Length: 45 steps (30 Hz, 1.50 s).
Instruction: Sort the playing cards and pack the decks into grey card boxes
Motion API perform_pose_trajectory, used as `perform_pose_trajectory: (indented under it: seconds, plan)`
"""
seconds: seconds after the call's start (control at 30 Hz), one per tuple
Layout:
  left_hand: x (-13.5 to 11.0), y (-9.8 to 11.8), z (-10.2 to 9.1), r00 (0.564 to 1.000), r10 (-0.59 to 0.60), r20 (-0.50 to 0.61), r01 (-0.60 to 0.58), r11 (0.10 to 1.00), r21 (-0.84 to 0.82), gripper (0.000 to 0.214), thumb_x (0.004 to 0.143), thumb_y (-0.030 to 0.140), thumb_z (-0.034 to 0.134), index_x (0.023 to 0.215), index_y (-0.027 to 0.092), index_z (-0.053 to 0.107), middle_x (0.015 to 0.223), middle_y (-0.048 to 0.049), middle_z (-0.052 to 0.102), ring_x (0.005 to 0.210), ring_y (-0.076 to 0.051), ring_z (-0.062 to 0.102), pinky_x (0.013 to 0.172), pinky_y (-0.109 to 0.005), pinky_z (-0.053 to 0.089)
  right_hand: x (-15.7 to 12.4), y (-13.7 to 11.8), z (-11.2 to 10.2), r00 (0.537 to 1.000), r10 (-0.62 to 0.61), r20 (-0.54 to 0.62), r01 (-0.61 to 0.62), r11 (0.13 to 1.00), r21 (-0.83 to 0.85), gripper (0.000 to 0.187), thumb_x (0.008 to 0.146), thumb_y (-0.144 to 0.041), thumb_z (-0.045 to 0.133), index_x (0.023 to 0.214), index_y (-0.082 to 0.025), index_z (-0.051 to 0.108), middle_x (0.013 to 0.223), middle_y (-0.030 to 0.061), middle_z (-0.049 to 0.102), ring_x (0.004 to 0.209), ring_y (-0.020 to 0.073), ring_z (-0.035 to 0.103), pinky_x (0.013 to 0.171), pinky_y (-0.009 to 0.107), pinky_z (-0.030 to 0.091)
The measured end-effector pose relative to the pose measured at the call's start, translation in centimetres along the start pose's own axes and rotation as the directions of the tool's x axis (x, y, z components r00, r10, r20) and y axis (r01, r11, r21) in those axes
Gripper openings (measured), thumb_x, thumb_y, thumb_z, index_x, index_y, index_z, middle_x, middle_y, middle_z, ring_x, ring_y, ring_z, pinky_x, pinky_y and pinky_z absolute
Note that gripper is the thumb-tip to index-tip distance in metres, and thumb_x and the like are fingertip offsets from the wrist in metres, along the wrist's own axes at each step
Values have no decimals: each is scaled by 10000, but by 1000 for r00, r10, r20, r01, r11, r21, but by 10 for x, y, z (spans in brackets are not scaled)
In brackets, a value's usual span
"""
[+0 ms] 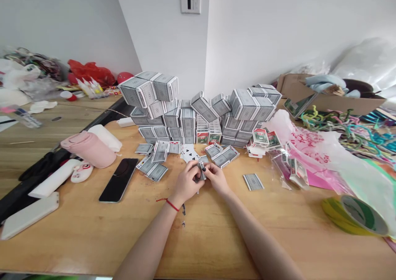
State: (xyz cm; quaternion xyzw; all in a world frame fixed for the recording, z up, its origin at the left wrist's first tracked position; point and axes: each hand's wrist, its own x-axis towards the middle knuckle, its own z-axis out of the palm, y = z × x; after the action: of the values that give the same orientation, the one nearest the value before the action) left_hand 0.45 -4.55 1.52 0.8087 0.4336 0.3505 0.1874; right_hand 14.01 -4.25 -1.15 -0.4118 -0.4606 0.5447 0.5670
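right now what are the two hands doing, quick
Left hand: closed, gripping a grey playing-card box.
Right hand: closed, gripping the same box.

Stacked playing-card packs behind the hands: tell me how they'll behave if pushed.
The stacked playing-card packs will probably topple easily: they sit loosely, some tilted, unbound. Each pack is likely light for its size. Their smooth faces may slide, so one push could shift several.

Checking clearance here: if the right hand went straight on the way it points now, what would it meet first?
The right hand already touches the grey-patterned card pack. Past that, probably the loose face-up playing cards, though depth is hard to judge.
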Motion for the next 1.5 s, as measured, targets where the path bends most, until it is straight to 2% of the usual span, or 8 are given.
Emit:
perform_pose_trajectory:
  seconds: [0.23, 0.7, 0.87, 1.0, 1.13, 1.27, 1.37, 1.5]
  plan:
    - [0, 1, -2, 1000, 0, 6, 0, 1000, 20, 144, 609, 91, 510, 617, 174, 392, 992, -44, 501, 725, -121, 509, 608, -237, 387, -1, 7, 0, 997, 82, 4, -83, 996, 43, 351, 606, -506, 633, 619, -173, 523, 750, 29, 594, 673, 154, 531, 649, 285, 415]
    - [-1, 4, -4, 1000, 25, 9, -25, 999, 35, 121, 605, 109, 517, 612, 180, 421, 1050, -50, 522, 764, -140, 538, 624, -249, 405, -1, 7, 0, 989, 141, 40, -146, 975, 169, 286, 629, -396, 667, 694, -191, 478, 625, -36, 525, 559, 101, 475, 548, 222, 378]
    - [-2, 3, -4, 997, 78, 18, -79, 996, 36, 126, 589, 110, 527, 593, 182, 424, 1062, -45, 541, 757, -140, 552, 617, -253, 422, -7, -9, 5, 936, 271, 224, -337, 873, 354, 346, 619, -374, 685, 871, -202, 521, 710, -12, 579, 619, 129, 550, 613, 263, 430]
    - [-3, 3, -2, 992, 122, 17, -123, 992, 36, 105, 606, 127, 536, 596, 182, 446, 1064, -50, 548, 813, -156, 558, 646, -265, 442, -9, -16, 6, 908, 304, 289, -394, 856, 336, 254, 630, -348, 681, 730, -147, 563, 636, -2, 567, 570, 112, 533, 582, 243, 430]
    - [-2, 6, 0, 994, 107, 29, -107, 994, 14, 73, 633, 128, 536, 652, 183, 492, 1123, -58, 524, 891, -174, 550, 719, -296, 459, -7, -13, 4, 945, 267, 189, -314, 902, 297, 268, 611, -338, 691, 750, -142, 572, 631, 3, 577, 550, 117, 528, 560, 250, 432]
    - [1, 10, -2, 998, -20, 53, 29, 983, -182, 30, 684, 153, 525, 693, 171, 503, 1204, -84, 439, 935, -176, 534, 737, -309, 475, -4, -7, 1, 983, 115, -140, -102, 990, 93, 338, 616, -347, 678, 872, -151, 576, 755, 31, 622, 657, 150, 562, 635, 278, 446]
    - [4, 7, -6, 972, -179, 152, 228, 872, -433, 102, 678, 197, 559, 752, 162, 499, 1101, -86, 475, 873, -161, 546, 685, -290, 494, -3, -6, 0, 951, 23, -308, -43, 997, -60, 430, 602, -365, 677, 956, -151, 555, 870, 62, 636, 770, 188, 575, 710, 312, 448]
    - [7, -4, -10, 851, -267, 453, 526, 464, -713, 195, 729, 316, 531, 825, 152, 490, 877, -44, 562, 798, -151, 568, 734, -331, 488, -6, -9, 1, 951, -80, -297, 20, 979, -201, 450, 612, -368, 662, 992, -156, 547, 905, 75, 639, 818, 208, 573, 764, 346, 439]
